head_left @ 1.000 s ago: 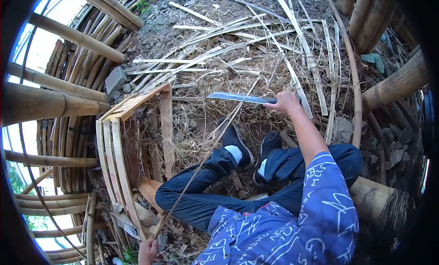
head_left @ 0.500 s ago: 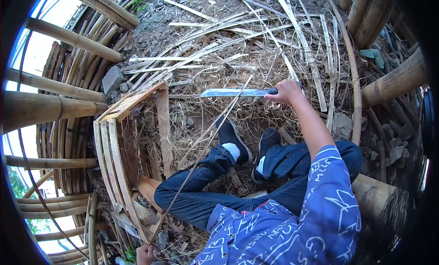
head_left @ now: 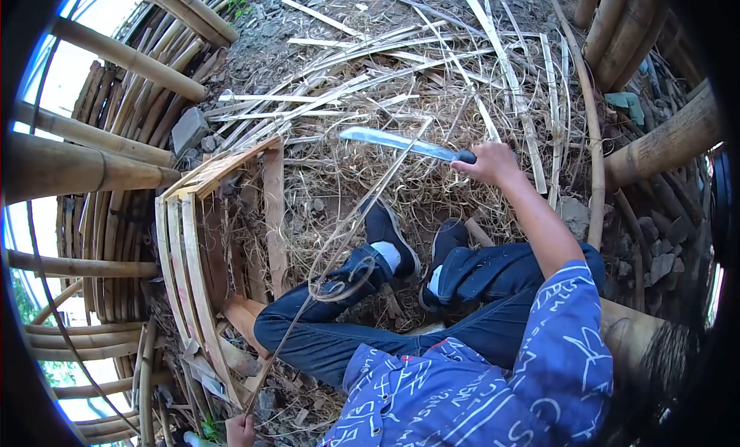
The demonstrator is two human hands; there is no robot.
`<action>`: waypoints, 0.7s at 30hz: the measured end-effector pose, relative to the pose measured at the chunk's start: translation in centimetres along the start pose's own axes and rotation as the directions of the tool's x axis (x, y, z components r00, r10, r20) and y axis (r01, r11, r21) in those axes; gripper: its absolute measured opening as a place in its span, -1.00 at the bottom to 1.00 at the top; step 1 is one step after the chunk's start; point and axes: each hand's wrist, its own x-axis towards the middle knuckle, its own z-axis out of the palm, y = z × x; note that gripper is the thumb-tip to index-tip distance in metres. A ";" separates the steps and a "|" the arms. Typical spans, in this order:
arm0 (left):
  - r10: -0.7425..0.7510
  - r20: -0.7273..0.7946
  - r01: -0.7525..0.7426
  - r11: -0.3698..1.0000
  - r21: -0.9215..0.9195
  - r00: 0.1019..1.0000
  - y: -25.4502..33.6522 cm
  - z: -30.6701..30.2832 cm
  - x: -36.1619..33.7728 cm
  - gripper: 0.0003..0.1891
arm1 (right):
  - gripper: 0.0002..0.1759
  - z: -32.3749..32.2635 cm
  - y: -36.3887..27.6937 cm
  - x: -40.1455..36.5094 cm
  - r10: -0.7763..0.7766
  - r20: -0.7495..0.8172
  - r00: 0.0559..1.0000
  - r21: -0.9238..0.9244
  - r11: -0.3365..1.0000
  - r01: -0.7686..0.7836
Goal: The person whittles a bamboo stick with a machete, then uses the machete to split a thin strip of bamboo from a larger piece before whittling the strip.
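My right hand (head_left: 493, 164) is wrapped round the dark handle of a long machete (head_left: 401, 143), whose blade points left. The blade lies across the upper end of a long thin bamboo strip (head_left: 297, 321), which slants down over my left leg. At the bottom left, my left hand (head_left: 240, 429) is closed on the strip's lower end. A curled shaving (head_left: 339, 287) hangs around the middle of the strip, over my left knee.
A wooden crate frame (head_left: 185, 247) stands to the left of my legs. Pale bamboo strips (head_left: 505, 62) and thin shavings cover the ground ahead. Bamboo poles (head_left: 100, 166) rise at the left, and another pole (head_left: 663, 135) lies at the right. A grey block (head_left: 189, 131) sits beyond the crate.
The machete's handle has dropped slightly and its tip has risen, so the blade tilts more. A looped curl now shows around the middle of the strip. My left hand has shifted slightly left.
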 end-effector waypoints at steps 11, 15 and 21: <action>0.199 -0.149 -0.204 0.979 -0.022 0.969 3.1 1.5 0.8 -0.68 | -0.07 0.6 -0.8 0.0 0.157 0.073 0.985 0.581 0.796 -0.170; 0.263 -0.185 -0.282 0.956 -0.082 0.947 0.8 4.3 4.2 -0.67 | -0.06 0.9 -2.5 0.0 0.124 0.127 0.984 0.782 0.597 -0.176; 0.222 -0.099 -0.232 0.967 -0.106 0.970 5.7 1.2 3.2 -0.66 | -0.14 -2.1 -4.0 -1.9 0.131 0.023 0.991 0.550 0.826 -0.122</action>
